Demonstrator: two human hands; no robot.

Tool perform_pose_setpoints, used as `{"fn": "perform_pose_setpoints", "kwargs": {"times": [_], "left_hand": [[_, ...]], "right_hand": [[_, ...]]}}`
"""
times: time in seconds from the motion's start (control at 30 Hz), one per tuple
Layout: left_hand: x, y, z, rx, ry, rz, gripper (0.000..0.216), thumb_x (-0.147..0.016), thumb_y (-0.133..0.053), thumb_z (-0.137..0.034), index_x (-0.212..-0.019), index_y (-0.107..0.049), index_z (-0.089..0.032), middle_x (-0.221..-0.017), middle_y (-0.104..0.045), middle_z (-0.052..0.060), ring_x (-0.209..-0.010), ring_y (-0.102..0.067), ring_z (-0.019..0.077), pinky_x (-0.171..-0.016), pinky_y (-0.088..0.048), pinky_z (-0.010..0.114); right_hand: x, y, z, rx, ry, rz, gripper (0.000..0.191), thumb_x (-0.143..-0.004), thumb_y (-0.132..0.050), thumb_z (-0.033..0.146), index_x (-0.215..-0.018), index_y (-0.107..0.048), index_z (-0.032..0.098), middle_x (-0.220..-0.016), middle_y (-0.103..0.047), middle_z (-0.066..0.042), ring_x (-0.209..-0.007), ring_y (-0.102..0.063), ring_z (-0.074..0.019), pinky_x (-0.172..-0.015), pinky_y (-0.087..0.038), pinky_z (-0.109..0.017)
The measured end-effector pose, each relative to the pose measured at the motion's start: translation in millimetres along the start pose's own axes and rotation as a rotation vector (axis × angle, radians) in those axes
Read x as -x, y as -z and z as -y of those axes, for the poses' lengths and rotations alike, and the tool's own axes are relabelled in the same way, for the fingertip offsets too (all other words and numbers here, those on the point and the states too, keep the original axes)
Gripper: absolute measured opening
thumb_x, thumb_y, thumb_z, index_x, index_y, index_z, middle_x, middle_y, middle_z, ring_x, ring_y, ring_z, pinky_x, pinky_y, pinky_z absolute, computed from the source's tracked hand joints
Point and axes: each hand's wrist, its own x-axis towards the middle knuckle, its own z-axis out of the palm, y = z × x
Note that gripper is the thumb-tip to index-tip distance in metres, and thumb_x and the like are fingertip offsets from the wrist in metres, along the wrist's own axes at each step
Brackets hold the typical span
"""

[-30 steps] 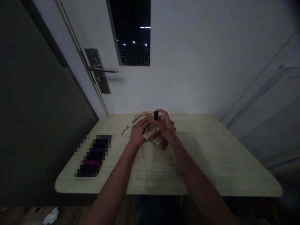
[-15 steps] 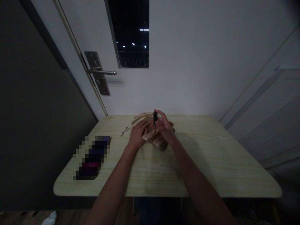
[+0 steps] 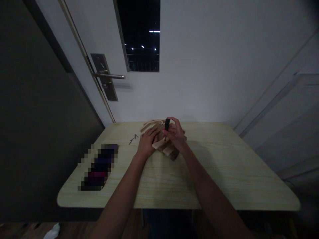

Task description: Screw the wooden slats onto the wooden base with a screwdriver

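Observation:
A small wooden slatted assembly (image 3: 169, 151) lies on the table near its far edge, its light boards set side by side. My left hand (image 3: 148, 141) is pressed over its left side, fingers bent across the wood and thumb toward the middle, holding it. In my right hand (image 3: 176, 134) is a screwdriver (image 3: 167, 124), its black handle pinched between thumb and fingers. The screwdriver points down at a light slat, with its tip close to or on the wood; my fingers partly hide the shaft.
Curved wooden pieces (image 3: 152, 124) lie just behind my left hand. Several loose screws (image 3: 133, 139) sit on the table (image 3: 239, 172) to the left. A dark, pixelated flat object (image 3: 101, 167) is at the table's left side. Behind stands a white door with a metal handle (image 3: 109, 76).
The screwdriver handle has shifted slightly right and leans a little more. My right fingers have changed position around it. My left hand stays on the wood.

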Motion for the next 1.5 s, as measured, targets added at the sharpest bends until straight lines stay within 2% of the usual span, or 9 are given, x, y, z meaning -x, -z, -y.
{"fn": "perform_pose_setpoints", "kwargs": {"times": [0.27,0.4,0.6,0.8,0.97,1.13,1.27,1.5], "left_hand": [[1,1,-1,0.054,-0.024,-0.03,0.037,-0.098,-0.051,-0.022,-0.132,-0.065,-0.024,-0.142,-0.064,0.008,-0.135,-0.057,0.0261,-0.114,-0.047,0.054],[1,-1,1,0.023,-0.023,-0.031,0.04,-0.097,-0.053,-0.019,-0.135,-0.064,-0.026,-0.143,-0.064,0.007,-0.135,-0.057,0.0268,-0.114,-0.047,0.054],[2,-3,3,0.018,-0.027,-0.039,0.038,-0.097,-0.052,-0.02,-0.133,-0.064,-0.024,-0.143,-0.063,0.008,-0.135,-0.056,0.0265,-0.114,-0.047,0.053],[3,-2,2,0.003,-0.031,-0.04,0.039,-0.097,-0.052,-0.018,-0.134,-0.064,-0.023,-0.143,-0.063,0.01,-0.136,-0.056,0.0275,-0.114,-0.047,0.053],[2,-3,3,-0.011,-0.021,-0.04,0.035,-0.097,-0.053,-0.019,-0.128,-0.067,-0.023,-0.142,-0.064,0.009,-0.136,-0.056,0.0268,-0.114,-0.047,0.053],[2,-3,3,0.0,-0.016,-0.038,0.035,-0.098,-0.053,-0.02,-0.13,-0.067,-0.022,-0.141,-0.065,0.008,-0.135,-0.057,0.0267,-0.114,-0.047,0.053],[1,-2,3,0.018,-0.015,-0.04,0.035,-0.098,-0.052,-0.02,-0.129,-0.067,-0.024,-0.141,-0.065,0.007,-0.134,-0.058,0.0264,-0.114,-0.047,0.054],[2,-2,2,0.03,0.003,-0.021,0.037,-0.098,-0.051,-0.02,-0.133,-0.065,-0.023,-0.144,-0.063,0.008,-0.136,-0.056,0.0256,-0.116,-0.045,0.053]], "right_hand": [[4,2,8,0.005,0.014,0.095,0.051,-0.095,-0.057,0.05,-0.141,-0.045,0.031,-0.103,-0.067,-0.005,-0.082,-0.065,-0.0175,-0.073,-0.059,-0.033],[2,3,6,-0.058,0.032,0.133,0.058,-0.092,-0.063,0.051,-0.142,-0.045,0.029,-0.104,-0.069,-0.005,-0.079,-0.066,-0.017,-0.074,-0.06,-0.033],[0,2,1,-0.067,0.027,0.095,0.061,-0.087,-0.07,0.048,-0.139,-0.048,0.027,-0.095,-0.069,-0.003,-0.071,-0.064,-0.0154,-0.066,-0.058,-0.031],[1,1,-2,-0.026,0.042,0.079,0.064,-0.088,-0.071,0.04,-0.147,-0.045,0.032,-0.096,-0.066,-0.002,-0.074,-0.063,-0.0153,-0.07,-0.06,-0.031],[0,1,-7,0.059,0.076,0.039,0.066,-0.087,-0.072,0.042,-0.148,-0.046,0.033,-0.103,-0.063,-0.002,-0.069,-0.056,-0.0118,-0.063,-0.056,-0.026],[2,2,-2,0.022,0.083,0.093,0.06,-0.092,-0.064,0.047,-0.147,-0.047,0.031,-0.113,-0.065,-0.006,-0.076,-0.061,-0.0143,-0.072,-0.058,-0.031],[4,3,1,0.013,0.079,0.13,0.059,-0.096,-0.057,0.05,-0.149,-0.044,0.028,-0.105,-0.067,-0.006,-0.077,-0.064,-0.0163,-0.076,-0.058,-0.033],[2,3,-1,0.021,0.058,0.11,0.062,-0.094,-0.061,0.052,-0.148,-0.042,0.028,-0.094,-0.066,-0.004,-0.074,-0.065,-0.0179,-0.067,-0.058,-0.033]]}}
